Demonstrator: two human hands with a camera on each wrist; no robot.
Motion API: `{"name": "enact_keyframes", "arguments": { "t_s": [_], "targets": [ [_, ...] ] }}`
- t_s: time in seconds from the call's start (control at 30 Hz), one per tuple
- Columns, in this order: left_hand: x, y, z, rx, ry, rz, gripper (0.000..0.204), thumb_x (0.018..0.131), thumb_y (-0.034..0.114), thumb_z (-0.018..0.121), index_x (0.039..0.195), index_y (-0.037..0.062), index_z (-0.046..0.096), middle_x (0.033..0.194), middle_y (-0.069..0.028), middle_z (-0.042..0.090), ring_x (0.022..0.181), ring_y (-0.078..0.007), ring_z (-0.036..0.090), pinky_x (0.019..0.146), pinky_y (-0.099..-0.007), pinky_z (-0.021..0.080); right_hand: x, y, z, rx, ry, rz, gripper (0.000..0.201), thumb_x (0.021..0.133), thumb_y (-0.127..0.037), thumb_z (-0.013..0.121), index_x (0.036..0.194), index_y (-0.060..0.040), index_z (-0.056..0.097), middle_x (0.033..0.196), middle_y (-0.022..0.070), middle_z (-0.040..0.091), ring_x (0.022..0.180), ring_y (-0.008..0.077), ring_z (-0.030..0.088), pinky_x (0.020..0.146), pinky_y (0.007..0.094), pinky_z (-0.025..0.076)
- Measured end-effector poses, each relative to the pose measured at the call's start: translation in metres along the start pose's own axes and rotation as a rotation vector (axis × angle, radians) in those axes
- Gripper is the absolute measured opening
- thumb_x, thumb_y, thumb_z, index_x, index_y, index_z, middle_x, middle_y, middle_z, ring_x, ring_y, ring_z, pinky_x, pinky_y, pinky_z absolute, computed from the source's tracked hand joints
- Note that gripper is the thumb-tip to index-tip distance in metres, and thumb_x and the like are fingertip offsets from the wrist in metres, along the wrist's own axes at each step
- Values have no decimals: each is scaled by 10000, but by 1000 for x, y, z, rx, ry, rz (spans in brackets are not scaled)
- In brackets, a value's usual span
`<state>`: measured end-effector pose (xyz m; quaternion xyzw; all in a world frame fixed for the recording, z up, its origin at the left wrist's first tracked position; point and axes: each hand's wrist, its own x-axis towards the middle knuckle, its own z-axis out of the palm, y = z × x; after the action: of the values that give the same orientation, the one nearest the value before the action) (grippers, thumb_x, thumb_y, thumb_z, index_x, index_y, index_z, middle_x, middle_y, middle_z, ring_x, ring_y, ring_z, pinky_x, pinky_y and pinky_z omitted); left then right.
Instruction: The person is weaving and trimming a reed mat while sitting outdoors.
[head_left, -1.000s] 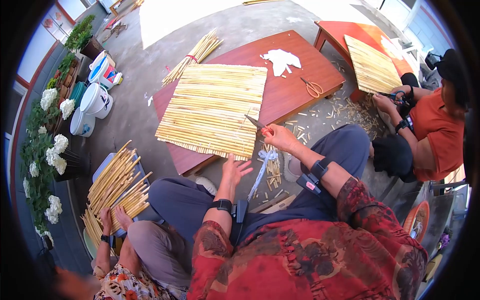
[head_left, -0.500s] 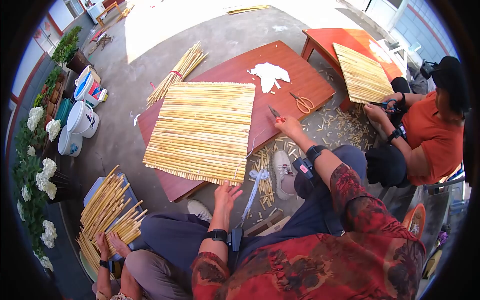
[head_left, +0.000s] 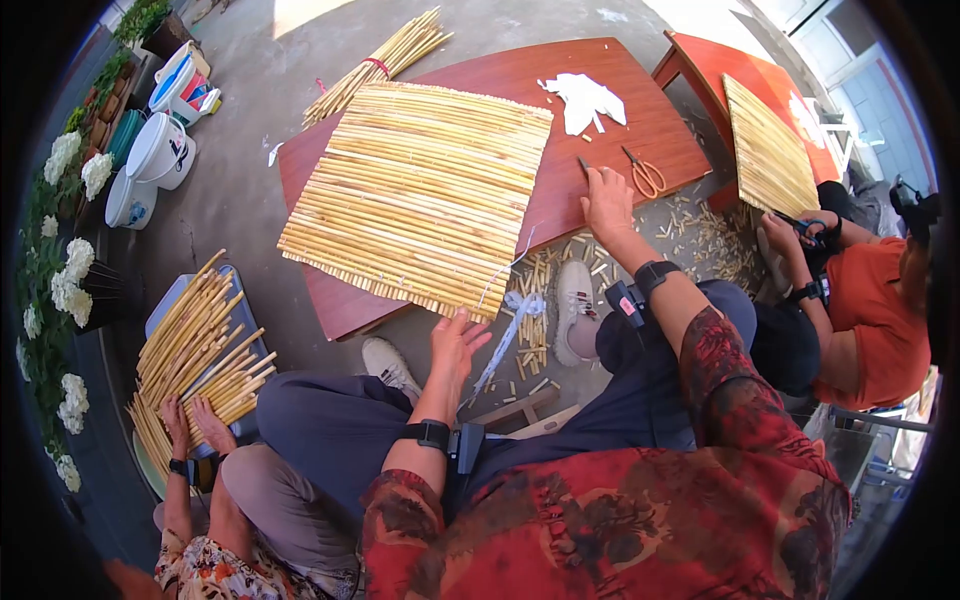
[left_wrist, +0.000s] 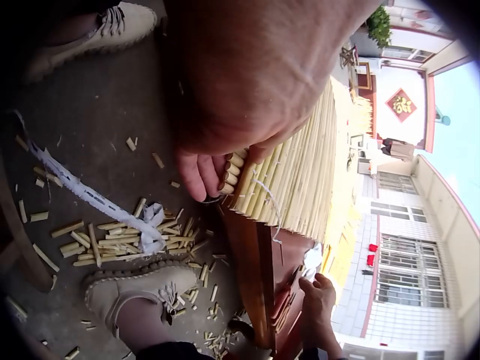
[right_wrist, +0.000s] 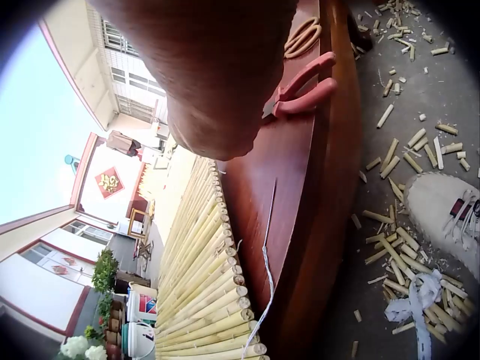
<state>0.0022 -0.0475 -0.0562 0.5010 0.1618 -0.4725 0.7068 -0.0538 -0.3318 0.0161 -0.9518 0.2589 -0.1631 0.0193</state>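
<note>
A mat of pale sticks point(head_left: 420, 200) lies on the low red-brown table point(head_left: 640, 100), its near edge overhanging. My left hand point(head_left: 452, 350) holds the near right corner; in the left wrist view the thumb lies over the mat point(left_wrist: 307, 172) and fingers point(left_wrist: 196, 176) are beside the stick ends. My right hand point(head_left: 608, 210) is above the table's right edge, fingers extended. Red-handled pliers point(right_wrist: 304, 94) lie on the table beside this hand, mostly hidden by it in the head view. From the mat's edge a white string point(right_wrist: 264, 292) runs to a thin needle point(right_wrist: 271, 210) on the wood.
Scissors point(head_left: 645, 175) and white scraps point(head_left: 585, 100) are on the table. A tied stick bundle point(head_left: 385, 60) stands behind. Cut stick pieces litter the floor. At left a person's hands point(head_left: 195, 425) touch loose sticks point(head_left: 200, 350); at right another person point(head_left: 870, 320) cuts at a second mat point(head_left: 770, 145).
My right hand has let go of the pliers, which it held above the mat's right side earlier, and they now lie on the table. My left hand keeps its place at the mat's edge.
</note>
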Motion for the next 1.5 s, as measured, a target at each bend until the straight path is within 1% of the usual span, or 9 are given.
{"name": "enact_keyframes", "arguments": {
  "t_s": [0.13, 0.2, 0.33, 0.63, 0.7, 0.8, 1.0, 1.23, 1.5],
  "targets": [
    [-1, 3, 5, 14, 2, 7, 290, 848, 211, 528, 1047, 12, 459, 955, -141, 556, 882, -270, 561, 697, -395, 499, -19, -83, -8, 413, -404, -444, 166, 725, -146, 568, 887, -111, 570, 815, 66, 528, 873, 244, 514, 735, 392, 390],
    [-3, 5, 7, 10, 15, 5, 267, 847, 193, 524, 1031, 10, 460, 933, -136, 553, 870, -265, 564, 691, -390, 500, -37, -114, -8, 281, -402, -686, 130, 712, -160, 562, 834, -119, 580, 803, 52, 523, 863, 221, 512, 704, 360, 382],
    [-4, 3, 9, 12, 11, 16, 244, 845, 169, 521, 1024, 14, 461, 930, -128, 542, 850, -255, 562, 683, -382, 503, -54, -128, -5, -57, -409, -795, 120, 689, -171, 567, 799, -125, 583, 803, 43, 525, 844, 202, 509, 693, 330, 369],
    [3, 1, 7, 37, 46, 30, 231, 811, 153, 572, 977, 22, 480, 894, -108, 547, 777, -231, 568, 647, -365, 506, -53, -140, -7, 41, -458, -691, 109, 684, -178, 570, 725, -79, 554, 750, 79, 547, 786, 225, 543, 681, 352, 404],
    [6, -1, 7, 38, 56, 32, 234, 799, 153, 590, 966, 26, 486, 873, -99, 554, 742, -222, 570, 630, -356, 507, -47, -148, -20, 170, -941, -266, 131, 693, -177, 566, 727, -51, 566, 707, 118, 591, 718, 263, 581, 644, 385, 441],
    [9, -4, 8, 49, 91, 75, 236, 785, 155, 610, 951, 34, 493, 831, -85, 564, 683, -202, 565, 596, -329, 502, -44, -134, -5, 499, -1127, -45, 152, 714, -192, 541, 749, -52, 590, 708, 152, 611, 703, 298, 592, 633, 402, 459],
    [16, -7, 4, 78, 106, 66, 216, 784, 151, 614, 942, 54, 504, 821, -71, 582, 655, -174, 565, 572, -300, 488, -61, -137, -34, 88, -1025, -261, 232, 759, -278, 557, 781, -52, 603, 734, 134, 608, 709, 307, 578, 629, 383, 447],
    [11, -4, 5, 53, 70, 87, 236, 802, 133, 589, 1004, 60, 492, 902, -80, 586, 749, -203, 589, 625, -333, 498, -52, -123, -51, 906, -922, 30, 227, 845, -200, 528, 717, -29, 607, 687, 0, 561, 689, 93, 497, 680, 234, 400],
    [7, -1, 4, -65, -28, 79, 287, 821, 96, 547, 1081, 33, 442, 998, -106, 558, 865, -260, 579, 720, -416, 509, -28, -128, -89, 1373, -455, 4, 302, 882, -256, 450, 692, -35, 532, 813, 77, 555, 825, 176, 530, 804, 315, 394]
  ]
}}
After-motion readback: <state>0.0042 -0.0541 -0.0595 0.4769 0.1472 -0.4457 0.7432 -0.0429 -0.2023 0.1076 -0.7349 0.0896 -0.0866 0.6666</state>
